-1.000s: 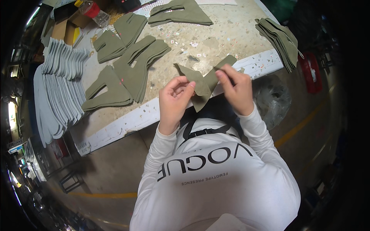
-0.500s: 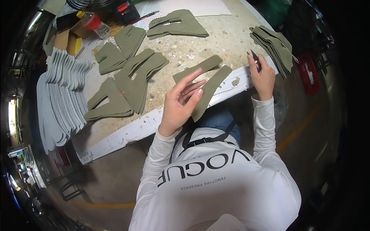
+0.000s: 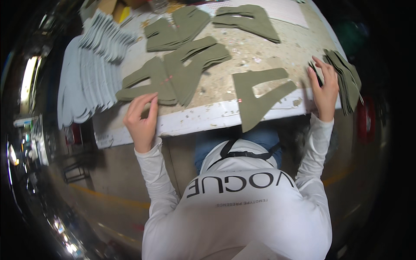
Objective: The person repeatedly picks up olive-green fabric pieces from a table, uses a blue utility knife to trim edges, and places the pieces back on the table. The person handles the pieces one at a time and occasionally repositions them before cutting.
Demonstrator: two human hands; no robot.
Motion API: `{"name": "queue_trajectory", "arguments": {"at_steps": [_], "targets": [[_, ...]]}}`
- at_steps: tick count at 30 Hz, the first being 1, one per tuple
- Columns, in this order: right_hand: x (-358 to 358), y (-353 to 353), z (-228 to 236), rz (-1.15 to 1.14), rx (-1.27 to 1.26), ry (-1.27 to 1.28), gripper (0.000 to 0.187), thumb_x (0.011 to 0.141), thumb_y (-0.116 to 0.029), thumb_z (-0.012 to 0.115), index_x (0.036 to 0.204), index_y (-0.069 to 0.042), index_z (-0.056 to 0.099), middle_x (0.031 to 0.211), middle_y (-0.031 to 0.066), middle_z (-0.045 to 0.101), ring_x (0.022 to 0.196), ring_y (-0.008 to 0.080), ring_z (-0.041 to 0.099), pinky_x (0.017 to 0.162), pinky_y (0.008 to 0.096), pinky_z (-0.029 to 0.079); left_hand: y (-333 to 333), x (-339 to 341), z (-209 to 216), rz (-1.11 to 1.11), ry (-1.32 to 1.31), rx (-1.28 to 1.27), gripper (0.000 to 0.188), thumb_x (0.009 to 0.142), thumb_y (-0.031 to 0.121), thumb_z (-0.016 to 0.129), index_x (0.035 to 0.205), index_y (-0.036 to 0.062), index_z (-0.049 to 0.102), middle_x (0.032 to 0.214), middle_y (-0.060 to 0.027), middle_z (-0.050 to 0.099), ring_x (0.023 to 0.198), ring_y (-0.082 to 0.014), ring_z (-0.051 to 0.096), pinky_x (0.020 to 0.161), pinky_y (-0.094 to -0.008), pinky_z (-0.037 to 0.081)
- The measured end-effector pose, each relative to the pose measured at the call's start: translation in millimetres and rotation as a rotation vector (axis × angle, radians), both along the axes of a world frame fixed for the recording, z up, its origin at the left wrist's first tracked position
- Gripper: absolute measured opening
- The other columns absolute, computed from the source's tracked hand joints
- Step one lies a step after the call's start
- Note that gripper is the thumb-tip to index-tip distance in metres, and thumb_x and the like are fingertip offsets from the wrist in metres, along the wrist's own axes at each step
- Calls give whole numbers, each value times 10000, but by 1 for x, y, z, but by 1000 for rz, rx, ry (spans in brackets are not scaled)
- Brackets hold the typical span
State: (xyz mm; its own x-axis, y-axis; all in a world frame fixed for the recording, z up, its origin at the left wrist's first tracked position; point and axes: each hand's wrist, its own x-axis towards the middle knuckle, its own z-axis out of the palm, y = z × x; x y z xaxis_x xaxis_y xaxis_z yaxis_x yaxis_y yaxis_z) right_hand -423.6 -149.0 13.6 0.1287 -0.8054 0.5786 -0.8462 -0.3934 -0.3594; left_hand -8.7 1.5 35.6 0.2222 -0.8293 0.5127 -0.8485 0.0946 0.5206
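Observation:
My left hand is at the near edge of an olive V-cut fabric piece on the left of the table. Its thumb and forefinger are pinched together over that edge; whether they grip the cloth is hidden. Towards the right edge, my right hand holds small dark-bladed thread snips, with the fingers partly raised around them. Between the hands one olive V-cut piece lies flat, with a small red-and-white mark on it. Its lower tip hangs over the table edge.
Other olive stacks lie behind and at the back middle. A fanned grey-blue stack hangs off the left end. More olive pieces drape over the right edge beside my right hand. The table is strewn with scraps.
My left hand has moved left, from above the single olive piece to the left stack. That piece now lies flat on the table. My view has shifted too.

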Motion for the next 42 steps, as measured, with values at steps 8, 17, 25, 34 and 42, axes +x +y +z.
{"name": "queue_trajectory", "arguments": {"at_steps": [8,17,25,34,42], "targets": [[94,48,-17,469,283,111,449,903,-249,637,1334,-140,569,1417,115,482,1360,335,387,1100,505,290,-5,12,-20,-102,-30,119,178,729,69,773,900,46,730,872,-72,659,816,-239,622,726,-337,506],[100,50,-31,416,309,193,494,933,-313,590,1404,-186,506,1508,92,388,1436,348,272,1135,610,175,-23,9,-20,22,157,-112,120,827,36,693,943,35,722,908,-78,710,806,-215,684,724,-305,529],[80,92,-10,622,405,161,735,668,-361,805,1347,-211,568,1451,105,443,1406,361,327,1123,592,240,-14,-74,-38,-83,268,-191,189,829,-8,681,1002,58,717,997,-92,730,907,-226,714,793,-306,548],[74,108,-33,548,279,60,509,739,-62,710,1227,-199,669,1367,87,552,1311,311,485,1100,517,335,20,-124,-72,-458,149,-51,230,748,-38,703,959,52,723,1015,-89,729,1045,-271,685,945,-434,522],[74,109,-39,585,253,34,473,721,-52,705,1169,-205,706,1338,86,585,1276,305,525,1071,505,374,27,-128,-73,-518,95,-45,254,745,-10,709,990,57,724,1085,-69,708,1094,-252,660,951,-427,517]]}}
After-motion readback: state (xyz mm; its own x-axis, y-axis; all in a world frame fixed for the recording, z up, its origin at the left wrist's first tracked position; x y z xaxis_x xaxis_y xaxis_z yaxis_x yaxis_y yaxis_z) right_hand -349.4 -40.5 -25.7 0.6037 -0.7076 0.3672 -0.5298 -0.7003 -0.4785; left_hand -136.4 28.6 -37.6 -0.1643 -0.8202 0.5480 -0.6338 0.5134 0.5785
